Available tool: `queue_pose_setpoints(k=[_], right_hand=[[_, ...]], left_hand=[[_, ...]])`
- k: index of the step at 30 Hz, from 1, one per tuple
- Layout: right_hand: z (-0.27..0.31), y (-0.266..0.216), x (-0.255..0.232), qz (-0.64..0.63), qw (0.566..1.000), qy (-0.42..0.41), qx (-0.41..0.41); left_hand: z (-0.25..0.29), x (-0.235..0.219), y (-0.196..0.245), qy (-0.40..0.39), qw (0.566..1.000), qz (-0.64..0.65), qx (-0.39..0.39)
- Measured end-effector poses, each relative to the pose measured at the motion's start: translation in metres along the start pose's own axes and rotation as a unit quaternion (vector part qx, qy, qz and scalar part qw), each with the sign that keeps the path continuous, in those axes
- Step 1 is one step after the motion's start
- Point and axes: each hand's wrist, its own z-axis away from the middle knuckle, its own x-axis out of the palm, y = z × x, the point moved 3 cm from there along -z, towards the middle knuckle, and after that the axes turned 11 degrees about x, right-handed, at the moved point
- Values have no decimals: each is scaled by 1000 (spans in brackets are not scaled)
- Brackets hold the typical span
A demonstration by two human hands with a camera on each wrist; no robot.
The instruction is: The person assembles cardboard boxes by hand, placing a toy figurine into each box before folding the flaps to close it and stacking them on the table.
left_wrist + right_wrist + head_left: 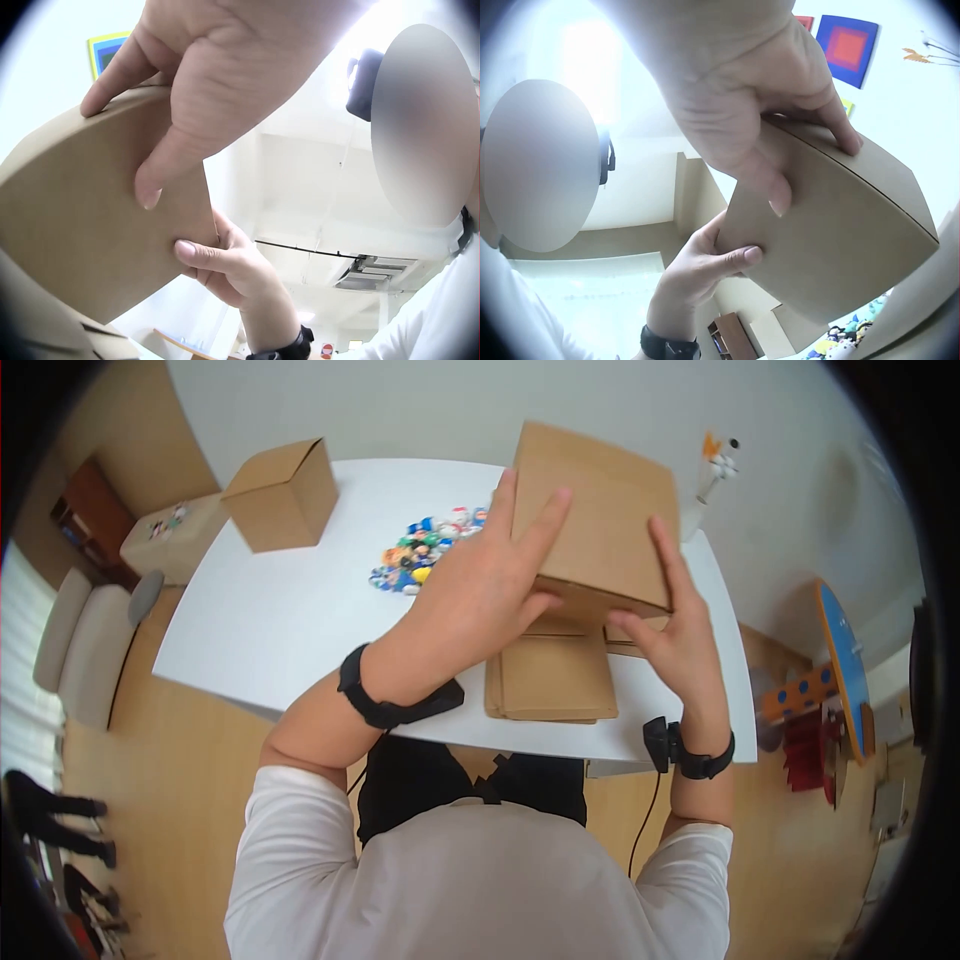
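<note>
A brown cardboard box [600,510] is held up and tilted over the right half of the white table [240,625]. My left hand [475,590] grips its left side, two fingers spread over the upper panel and the thumb at the near face. At the right edge my right hand [690,645] holds it too, with the thumb on the near face. Both thumbs press the same plain face of the box [82,217] in the left wrist view. Folded flat cardboard [555,680] lies in a stack beneath the box, partly hidden by it.
A second cardboard box [290,500] stands at the table's back left. Several small colourful figures [415,555] lie in a pile left of the held box. Behind it on the right is a white vase [693,520] with dried stems.
</note>
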Motion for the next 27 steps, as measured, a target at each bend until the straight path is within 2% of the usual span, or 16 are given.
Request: queue_pose_setpoints(k=[4,6,10,15,18,24,27], right_hand=[[-37,-30,26,38,995,22,-86],[-68,-41,46,59,992,6,-113],[-139,-41,105,55,988,-42,-141],[-202,-48,180,34,988,-117,-96],[-222,-41,221,4,988,-125,-93],[-232,-15,284,-21,984,-170,-50],[-225,-31,291,57,965,-256,14]], left_hand=[[1,-37,-34,49,998,-40,-27],[7,-45,-69,95,993,-71,-14],[19,-54,-145,140,989,-48,-16],[27,-69,-229,89,992,-74,-54],[37,-68,-270,59,991,-109,-58],[62,-58,-311,-18,955,-285,-80],[80,-56,-319,-34,940,-316,-125]])
